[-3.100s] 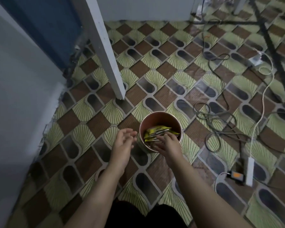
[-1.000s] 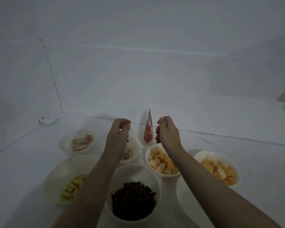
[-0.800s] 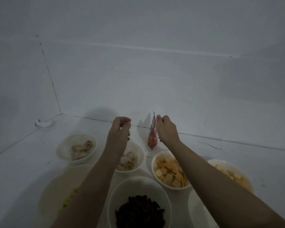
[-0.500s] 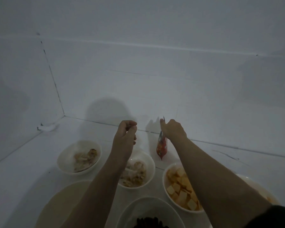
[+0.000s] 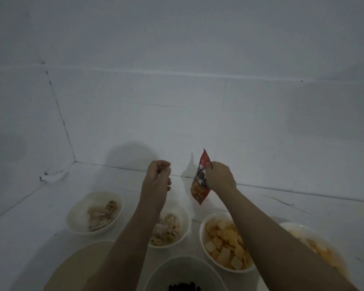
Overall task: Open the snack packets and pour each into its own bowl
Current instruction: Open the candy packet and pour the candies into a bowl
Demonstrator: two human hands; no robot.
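A white surface [image 5: 282, 208] is seen, bounded by plain white walls [image 5: 177, 91] that meet in a corner at far left; the light is dim. Nearest, a bowl of dark pieces [image 5: 183, 274] is cut by the lower edge, with a large pale bowl [image 5: 76, 267] to its left. Beyond them four white bowls are counted: two of pale scraps [image 5: 94, 213] [image 5: 182, 223] and two of orange squares [image 5: 223, 244] [image 5: 315, 248]. Six bowls are counted in all, and one packet.

The red snack packet [image 5: 200, 185] is held upright above the surface, behind the bowls, pinched at its side by the curled fingers of the right hand [image 5: 220, 178]. The left hand [image 5: 157, 179] is curled loosely beside it; whether anything is pinched there cannot be told.

Half a second earlier the packet hung lower from its top corner; more of its face is now shown.
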